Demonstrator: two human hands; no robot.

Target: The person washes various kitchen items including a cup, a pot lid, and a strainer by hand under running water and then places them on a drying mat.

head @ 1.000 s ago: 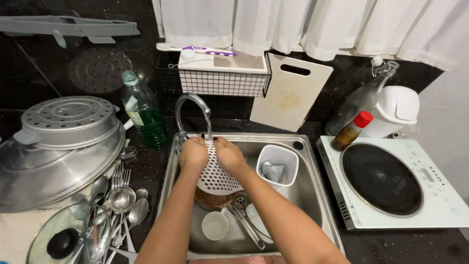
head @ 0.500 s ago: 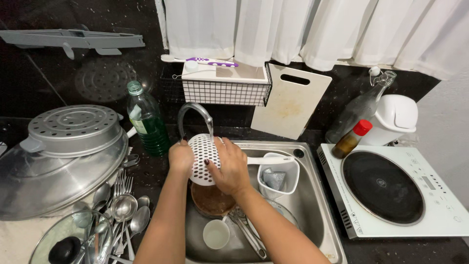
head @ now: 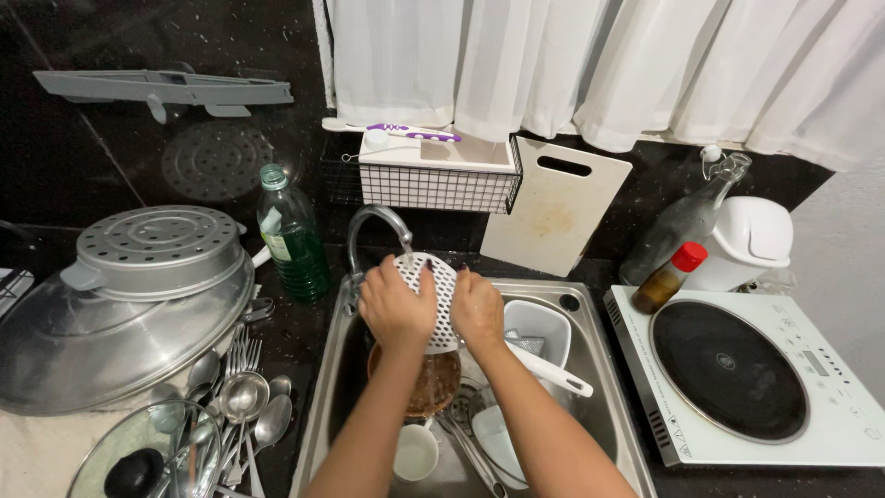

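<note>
Both my hands hold a white perforated skimmer (head: 441, 288) upright over the steel sink (head: 599, 369), just under the curved tap (head: 373, 226). My left hand (head: 396, 304) grips its left side and my right hand (head: 477, 309) its right side. The skimmer's white handle (head: 553, 371) slants down to the right. Below it sits a round pan with brown residue (head: 433, 387), a white cup (head: 416, 454) and a white square container (head: 537, 325).
Left of the sink stand a green bottle (head: 293, 235), large metal lids (head: 120, 304), spoons and forks (head: 240, 397) and a glass lid (head: 138, 456). Behind are a wire basket (head: 438, 180) and cutting board (head: 555, 207). An induction cooker (head: 737, 373), bottles and a white bin (head: 751, 242) stand on the right.
The skimmer went from lying flat and low in the sink to being raised upright beneath the tap, with both hands moving up with it.
</note>
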